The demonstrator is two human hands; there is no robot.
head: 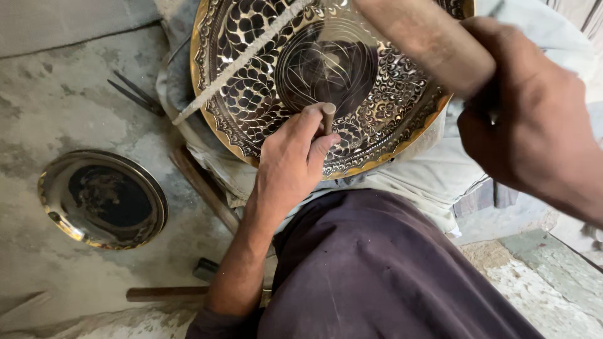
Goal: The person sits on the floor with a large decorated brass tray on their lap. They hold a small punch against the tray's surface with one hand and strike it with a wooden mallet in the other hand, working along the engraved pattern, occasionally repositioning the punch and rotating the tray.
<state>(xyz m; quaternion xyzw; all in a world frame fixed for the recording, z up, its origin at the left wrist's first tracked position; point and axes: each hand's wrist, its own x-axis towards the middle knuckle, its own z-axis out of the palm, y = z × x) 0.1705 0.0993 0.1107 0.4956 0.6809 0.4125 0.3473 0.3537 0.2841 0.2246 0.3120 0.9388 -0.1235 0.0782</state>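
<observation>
One short metal punch (328,117) stood nearly upright, its long axis pointing down onto the engraved brass plate (264,81), just below the dark round centre, with the left hand (292,157) in a closed grip around its shaft. The right hand (534,119) had its grip clamped on one wooden mallet (427,41), whose thick body slanted up-left above the plate's right side, well apart from the punch head. The plate's near rim overhung a pale cloth (427,176) on the lap, while a second, plainer plate (103,198) lay alone on the concrete floor (56,107) to the left, with open room around it.
</observation>
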